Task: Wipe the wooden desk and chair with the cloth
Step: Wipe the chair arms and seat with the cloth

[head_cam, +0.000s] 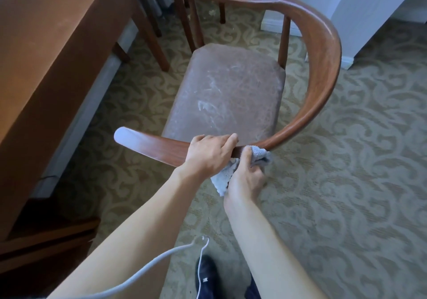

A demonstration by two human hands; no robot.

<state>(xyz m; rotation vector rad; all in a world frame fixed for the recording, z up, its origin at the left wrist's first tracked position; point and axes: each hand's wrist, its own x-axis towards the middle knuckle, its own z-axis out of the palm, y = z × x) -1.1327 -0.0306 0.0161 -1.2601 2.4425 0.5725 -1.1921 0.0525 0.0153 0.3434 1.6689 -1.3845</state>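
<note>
The wooden bench (53,51) stands at the left, rigid and heavy; the chair (323,72) beside it looks stiff and light enough to shift, so the left hand (208,153) steadies it, fingers curled over the near armrest (161,146). The soft, limp cloth (258,155) is bunched in the right hand (245,178), whose fingers grip it against the rail's underside; it is best held wadded.
</note>
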